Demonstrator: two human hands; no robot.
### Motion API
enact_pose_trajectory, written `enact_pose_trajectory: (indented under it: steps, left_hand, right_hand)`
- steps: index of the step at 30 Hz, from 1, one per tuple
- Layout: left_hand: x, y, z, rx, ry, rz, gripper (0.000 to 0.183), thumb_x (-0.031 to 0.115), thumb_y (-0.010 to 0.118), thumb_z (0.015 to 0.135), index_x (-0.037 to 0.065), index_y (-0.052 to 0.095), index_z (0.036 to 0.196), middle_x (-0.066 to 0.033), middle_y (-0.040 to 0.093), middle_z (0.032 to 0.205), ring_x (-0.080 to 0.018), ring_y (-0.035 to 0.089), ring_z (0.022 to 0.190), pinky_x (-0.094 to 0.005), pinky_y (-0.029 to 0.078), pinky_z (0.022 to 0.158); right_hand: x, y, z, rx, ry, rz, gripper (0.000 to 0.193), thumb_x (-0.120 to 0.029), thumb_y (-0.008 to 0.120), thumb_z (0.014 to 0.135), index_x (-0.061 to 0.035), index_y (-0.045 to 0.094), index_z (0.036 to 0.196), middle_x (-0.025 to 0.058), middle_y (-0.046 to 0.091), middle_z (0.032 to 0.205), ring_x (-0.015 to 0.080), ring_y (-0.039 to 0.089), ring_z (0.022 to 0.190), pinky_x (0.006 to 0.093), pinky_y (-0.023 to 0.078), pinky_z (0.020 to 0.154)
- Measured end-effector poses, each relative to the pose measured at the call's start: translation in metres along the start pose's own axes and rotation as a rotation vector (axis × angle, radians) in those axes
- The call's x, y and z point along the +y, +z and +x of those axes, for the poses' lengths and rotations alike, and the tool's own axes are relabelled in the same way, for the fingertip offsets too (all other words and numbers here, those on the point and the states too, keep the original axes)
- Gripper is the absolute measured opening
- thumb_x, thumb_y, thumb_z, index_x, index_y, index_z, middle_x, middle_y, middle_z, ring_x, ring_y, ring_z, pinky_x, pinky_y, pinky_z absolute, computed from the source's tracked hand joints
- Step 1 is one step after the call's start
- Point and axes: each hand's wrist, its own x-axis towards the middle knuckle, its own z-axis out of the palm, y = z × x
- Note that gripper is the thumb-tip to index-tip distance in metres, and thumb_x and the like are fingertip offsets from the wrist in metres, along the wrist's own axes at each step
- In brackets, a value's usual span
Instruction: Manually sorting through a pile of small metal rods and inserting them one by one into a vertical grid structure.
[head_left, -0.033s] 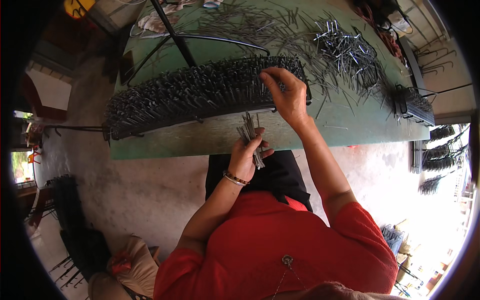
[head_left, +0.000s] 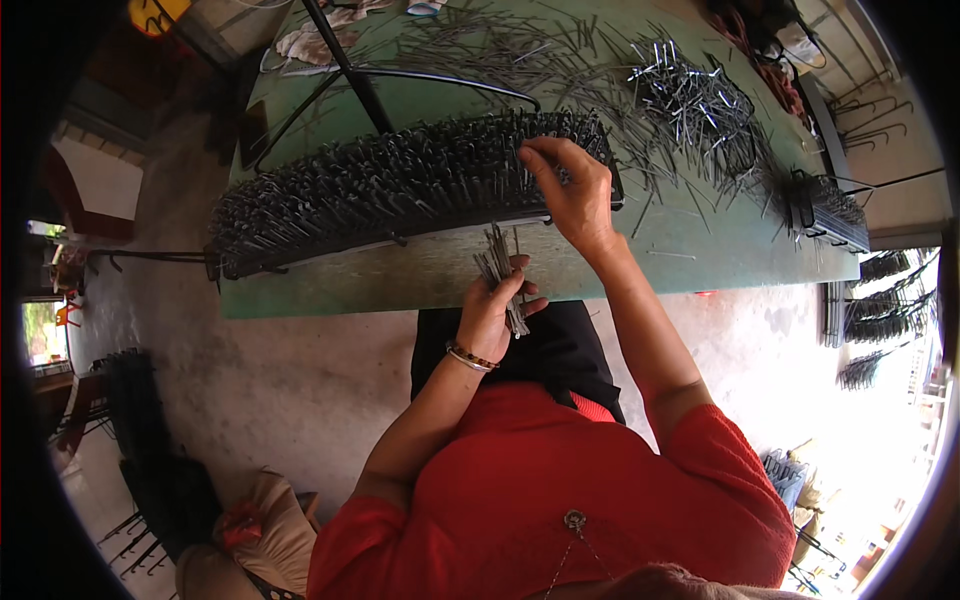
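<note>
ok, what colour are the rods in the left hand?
The rods are dull grey; see the head view.

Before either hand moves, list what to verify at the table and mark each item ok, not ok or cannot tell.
1. Left hand has a grip on the bundle of thin metal pieces: ok.
2. Right hand is up at the dark, densely filled rack: ok.
3. Right fingertips hold a piece: cannot tell, too small against the rack.
4. Loose pieces gathered together: not ok, scattered across the far side.
5. Heaped pile lies on the green table: ok.
</note>
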Motion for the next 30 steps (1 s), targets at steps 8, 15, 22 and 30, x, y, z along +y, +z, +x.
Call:
enact_pose_trajectory:
  steps: [8,15,22,30]
  left_hand:
    - [0.001,0.001,0.000,0.001,-0.014,0.008,0.021,0.011,0.054,0.091,0.003,0.057,0.111,-0.0003,0.055,0.100,-0.0101,0.055,0.082,-0.0325,0.056,0.071]
    - [0.004,0.002,0.000,-0.008,0.013,-0.015,0.022,0.015,0.055,0.092,0.004,0.056,0.112,0.0003,0.056,0.103,-0.0093,0.054,0.083,-0.0322,0.056,0.071]
    - [0.005,0.008,0.000,-0.051,0.061,-0.062,0.023,0.015,0.053,0.093,0.003,0.055,0.113,-0.0014,0.056,0.109,-0.0114,0.056,0.086,-0.0343,0.056,0.075]
    - [-0.005,0.003,-0.001,-0.005,-0.051,-0.023,0.025,0.012,0.051,0.093,0.000,0.053,0.115,-0.0047,0.056,0.115,-0.0118,0.055,0.084,-0.0403,0.057,0.076]
  right_hand:
    - [0.013,0.006,-0.007,-0.101,-0.410,-0.319,0.015,-0.005,0.070,0.076,-0.0023,0.067,0.090,0.0090,0.064,0.095,0.0271,0.063,0.084,0.0327,0.051,0.069]
    - [0.005,-0.006,-0.020,-0.026,-0.330,-0.203,0.017,-0.010,0.072,0.076,-0.0028,0.067,0.090,0.0085,0.063,0.094,0.0236,0.062,0.080,0.0305,0.049,0.063]
    - [0.006,-0.017,-0.043,-0.446,0.349,0.212,0.017,-0.012,0.068,0.084,0.0040,0.065,0.088,0.0059,0.065,0.074,0.0102,0.062,0.070,0.0238,0.048,0.062]
    - [0.000,-0.018,-0.010,0.015,0.204,0.212,0.024,-0.008,0.066,0.085,0.0000,0.062,0.106,0.0062,0.068,0.085,0.0082,0.062,0.078,0.0235,0.049,0.071]
